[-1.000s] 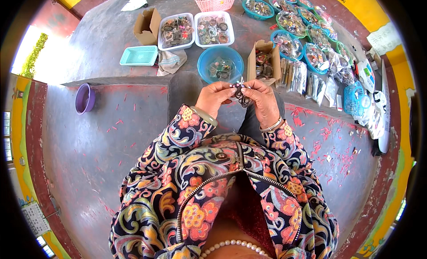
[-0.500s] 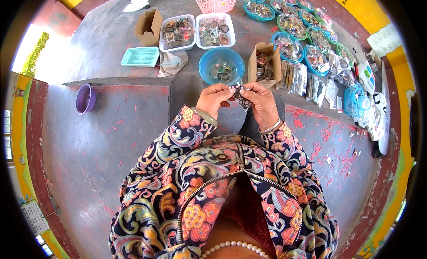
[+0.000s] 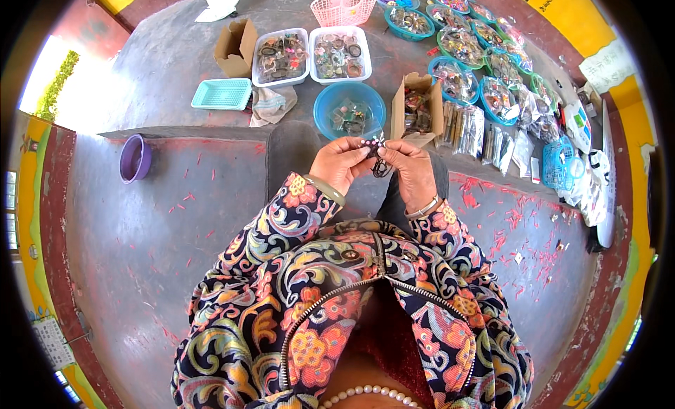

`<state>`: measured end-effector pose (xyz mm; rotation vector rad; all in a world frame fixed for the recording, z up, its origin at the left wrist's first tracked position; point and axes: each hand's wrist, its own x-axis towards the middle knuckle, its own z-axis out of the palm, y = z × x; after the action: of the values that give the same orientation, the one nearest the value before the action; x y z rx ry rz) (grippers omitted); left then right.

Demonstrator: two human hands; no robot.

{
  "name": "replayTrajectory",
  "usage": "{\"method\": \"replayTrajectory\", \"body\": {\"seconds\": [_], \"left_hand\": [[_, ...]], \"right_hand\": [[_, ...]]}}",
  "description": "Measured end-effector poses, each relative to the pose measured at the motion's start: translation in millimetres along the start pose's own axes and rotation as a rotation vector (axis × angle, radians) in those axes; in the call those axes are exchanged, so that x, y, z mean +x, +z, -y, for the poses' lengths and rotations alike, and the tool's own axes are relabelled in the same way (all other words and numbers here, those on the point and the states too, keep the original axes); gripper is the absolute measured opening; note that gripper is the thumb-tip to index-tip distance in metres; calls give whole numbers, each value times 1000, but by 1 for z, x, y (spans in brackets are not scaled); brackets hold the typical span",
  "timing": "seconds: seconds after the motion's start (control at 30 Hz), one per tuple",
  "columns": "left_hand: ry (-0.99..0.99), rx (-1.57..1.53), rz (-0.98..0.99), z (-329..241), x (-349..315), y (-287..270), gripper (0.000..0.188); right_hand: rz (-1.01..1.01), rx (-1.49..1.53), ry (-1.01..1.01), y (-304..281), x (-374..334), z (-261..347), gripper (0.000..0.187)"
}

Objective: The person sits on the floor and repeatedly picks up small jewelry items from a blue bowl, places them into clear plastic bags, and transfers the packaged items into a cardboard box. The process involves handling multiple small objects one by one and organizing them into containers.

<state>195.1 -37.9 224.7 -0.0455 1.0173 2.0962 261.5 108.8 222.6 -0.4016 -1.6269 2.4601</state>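
Both my hands meet in front of me, just this side of a blue basin. My left hand (image 3: 339,161) pinches one end of what looks like a black hair tie (image 3: 381,169) with small pale pink and white beads. The thumb and fingers of my right hand (image 3: 415,173) close on its other side, and dark loops hang down between the hands. A bit of clear plastic seems to stick up above the fingers; its detail is too small to tell. Inside the blue basin (image 3: 321,114) lie clear packets with small trinkets.
Past the basin, two white trays (image 3: 301,77) of hair accessories stand beside a cardboard box (image 3: 246,47), a mint basket (image 3: 221,103) and a grey cloth (image 3: 273,107). Right of the basin is an open box (image 3: 399,117) of packets. Several filled baskets lie farther right. A purple basin (image 3: 136,158) stands left.
My hands have shifted slightly and the dark loops hang differently between them. Both hands keep their pinch.
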Motion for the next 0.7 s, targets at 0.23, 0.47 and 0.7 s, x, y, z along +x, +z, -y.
{"method": "replayTrajectory", "body": {"seconds": [0.23, 0.47, 0.7], "left_hand": [[28, -6, 21, -2, -1, -1, 7], [33, 22, 98, -1, -2, -5, 6], [24, 75, 2, -3, -5, 1, 10]], "right_hand": [[-40, 83, 55, 12, -2, 3, 7], [-27, 122, 11, 8, -5, -4, 7], [-46, 95, 41, 13, -3, 1, 10]]}}
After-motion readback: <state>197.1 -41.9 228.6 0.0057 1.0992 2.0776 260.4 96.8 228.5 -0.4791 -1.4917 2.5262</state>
